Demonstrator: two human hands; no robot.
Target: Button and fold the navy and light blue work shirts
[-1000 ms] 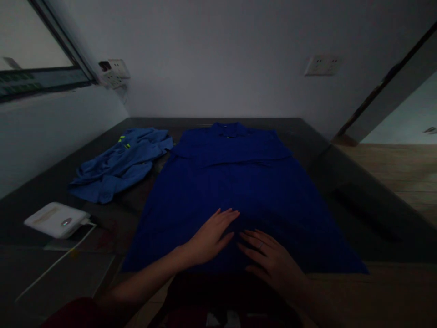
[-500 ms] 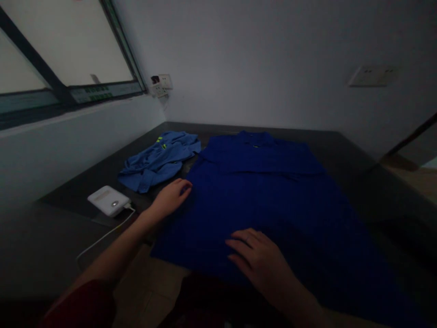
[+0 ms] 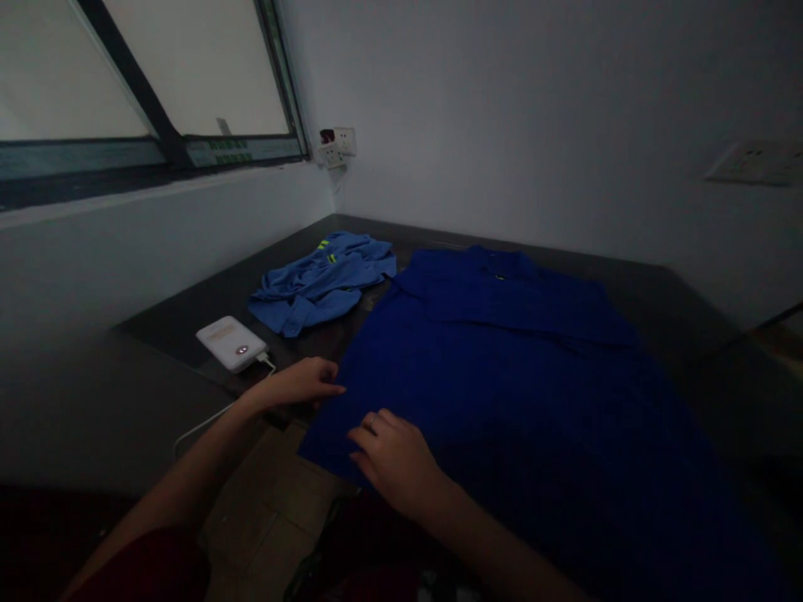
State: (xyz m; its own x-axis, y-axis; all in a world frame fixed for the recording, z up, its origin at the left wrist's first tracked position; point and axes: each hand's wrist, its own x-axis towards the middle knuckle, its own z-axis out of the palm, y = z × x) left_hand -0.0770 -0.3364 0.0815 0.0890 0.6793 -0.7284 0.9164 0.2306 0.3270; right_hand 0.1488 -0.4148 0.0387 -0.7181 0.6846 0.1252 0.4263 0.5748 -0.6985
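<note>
A dark blue long-sleeved shirt (image 3: 502, 376) is spread over the table, collar toward the wall and sleeves folded across its upper part. My left hand (image 3: 304, 381) is at the shirt's left edge, its fingers bent and its thumb pointing over the fabric, with a gap between thumb and fingers. Close to the shirt's lower left corner, my right hand (image 3: 398, 460) hovers over or rests on the cloth with loosely bent, parted fingers. Contact under its fingertips is hidden. Neither hand visibly grips the fabric.
Left of the shirt lies a crumpled lighter blue garment (image 3: 326, 280) with yellow-green strips. A white power bank (image 3: 231, 343) with a cable (image 3: 207, 425) sits near the table's left edge. Wall sockets (image 3: 339, 144) and a window (image 3: 207, 67) are beyond the dark table (image 3: 213, 293).
My left hand has come back along the shirt's left edge, fingers more bent. My right hand has moved left toward the lower left corner. The view has turned slightly left.
</note>
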